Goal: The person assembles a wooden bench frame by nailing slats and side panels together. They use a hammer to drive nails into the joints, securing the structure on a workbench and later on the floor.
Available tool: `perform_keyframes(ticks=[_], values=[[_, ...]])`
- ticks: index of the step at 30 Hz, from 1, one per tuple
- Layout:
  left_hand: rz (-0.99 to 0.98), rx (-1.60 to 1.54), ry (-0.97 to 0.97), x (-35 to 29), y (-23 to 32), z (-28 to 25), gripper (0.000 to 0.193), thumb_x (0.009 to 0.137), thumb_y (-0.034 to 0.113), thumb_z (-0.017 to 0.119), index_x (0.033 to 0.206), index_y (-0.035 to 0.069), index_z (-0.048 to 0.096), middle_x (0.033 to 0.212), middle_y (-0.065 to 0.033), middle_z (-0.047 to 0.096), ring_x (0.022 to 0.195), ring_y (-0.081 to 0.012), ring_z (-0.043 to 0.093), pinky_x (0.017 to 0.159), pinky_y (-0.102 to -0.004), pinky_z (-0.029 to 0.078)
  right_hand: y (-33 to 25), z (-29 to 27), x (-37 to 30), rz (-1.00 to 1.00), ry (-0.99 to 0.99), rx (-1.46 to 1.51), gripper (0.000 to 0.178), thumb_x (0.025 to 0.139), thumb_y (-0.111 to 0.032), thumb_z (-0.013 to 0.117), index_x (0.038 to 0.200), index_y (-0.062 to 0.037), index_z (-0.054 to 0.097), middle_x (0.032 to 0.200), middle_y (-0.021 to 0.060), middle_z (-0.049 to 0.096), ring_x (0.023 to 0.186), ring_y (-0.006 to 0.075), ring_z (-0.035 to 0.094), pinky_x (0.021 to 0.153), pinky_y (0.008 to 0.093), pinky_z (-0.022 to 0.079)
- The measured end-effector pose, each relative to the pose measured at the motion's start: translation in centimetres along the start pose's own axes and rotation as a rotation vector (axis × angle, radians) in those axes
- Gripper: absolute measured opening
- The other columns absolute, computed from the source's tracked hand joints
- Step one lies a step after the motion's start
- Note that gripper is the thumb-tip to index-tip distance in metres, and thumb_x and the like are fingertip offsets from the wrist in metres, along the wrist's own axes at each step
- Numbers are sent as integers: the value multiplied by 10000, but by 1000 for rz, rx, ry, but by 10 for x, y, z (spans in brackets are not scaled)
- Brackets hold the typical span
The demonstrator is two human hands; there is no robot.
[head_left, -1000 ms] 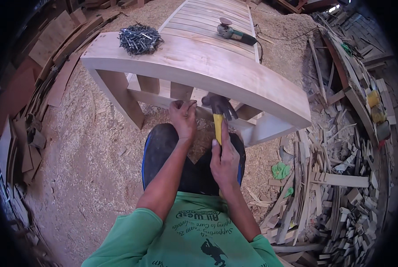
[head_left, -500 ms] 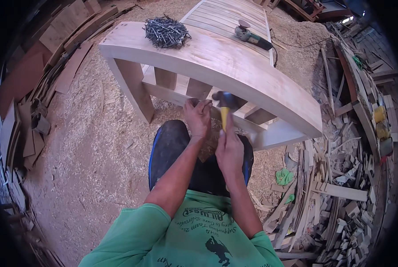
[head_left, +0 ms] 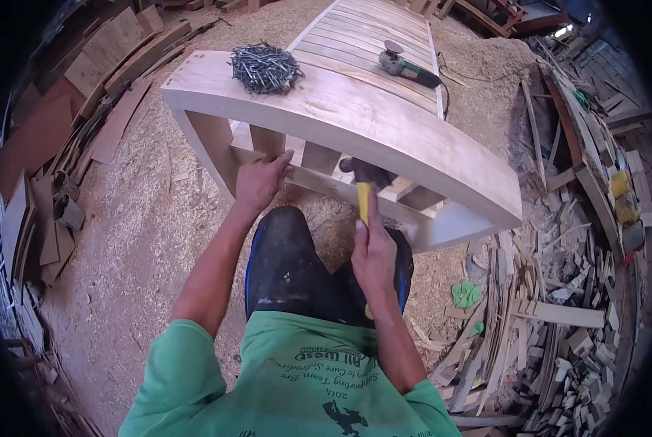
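In my right hand [head_left: 375, 255] is a claw hammer [head_left: 363, 198] with a yellow handle and a dark head. Its head is up against the lower rail, under the broad curved top rail of a pale wooden frame [head_left: 406, 138]. My left hand [head_left: 262, 182] rests at the lower rail further left, its index finger stretched out along the wood and no held thing visible. Short upright slats join the two rails. On the left part of the top rail lies a heap of nails [head_left: 265, 68].
An angle grinder [head_left: 410, 69] with a cord lies on the slatted panel [head_left: 340, 36] behind the top rail. Wood offcuts [head_left: 574, 364] pile up at the right, with a green cloth [head_left: 466, 293] beside them. Boards [head_left: 38, 146] lean at the left. Shavings cover the floor [head_left: 144, 255].
My left hand has moved left along the lower rail, away from the hammer, and its fingers have spread from a pinch. The hammer head has shifted slightly. My view has tilted a little.
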State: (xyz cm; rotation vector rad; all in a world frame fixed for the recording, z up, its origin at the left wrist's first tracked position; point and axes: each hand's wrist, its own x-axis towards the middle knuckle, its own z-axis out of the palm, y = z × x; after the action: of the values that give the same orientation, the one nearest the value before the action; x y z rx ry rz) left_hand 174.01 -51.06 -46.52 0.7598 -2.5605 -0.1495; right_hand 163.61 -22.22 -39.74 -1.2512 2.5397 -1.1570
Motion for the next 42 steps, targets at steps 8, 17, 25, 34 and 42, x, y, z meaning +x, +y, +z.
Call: perform_keyframes(ticks=[8,17,25,34,42], values=[[90,41,-92,9,-21,11,289,1050,390,701,1291,231,695,845,-132,766,752,-362,761,634,-535,573,-1,14,8,-44,-41,-68,569,1119,-77,561,1665,16,434,1334,343,707,1084,519,745,903,551,624],[102,-23,-52,9,-21,6,270,1042,341,693,1294,249,716,780,-137,749,737,-373,760,630,-532,571,6,17,11,61,-14,-32,563,1138,-163,544,1694,-143,460,1215,355,733,1004,547,735,849,556,612],[-111,-131,-13,-9,38,-35,272,1041,315,710,1242,141,766,868,-170,782,811,-355,789,695,-508,597,9,21,-2,23,-38,-12,594,1117,-118,554,1695,-72,425,1408,344,673,1160,531,710,909,553,605],[-320,-386,687,34,59,-240,258,1025,283,767,1068,34,818,939,-158,785,816,-315,743,769,-421,563,1,4,5,100,-176,-99,621,1085,-72,597,1685,-40,438,1295,380,698,1107,530,727,866,552,607],[-407,-623,89,80,17,-273,352,993,358,811,917,15,789,815,-84,768,748,-164,677,736,-358,519,16,9,-2,-99,71,-79,676,1067,-85,605,1713,-88,405,1106,343,739,910,533,730,787,582,599]])
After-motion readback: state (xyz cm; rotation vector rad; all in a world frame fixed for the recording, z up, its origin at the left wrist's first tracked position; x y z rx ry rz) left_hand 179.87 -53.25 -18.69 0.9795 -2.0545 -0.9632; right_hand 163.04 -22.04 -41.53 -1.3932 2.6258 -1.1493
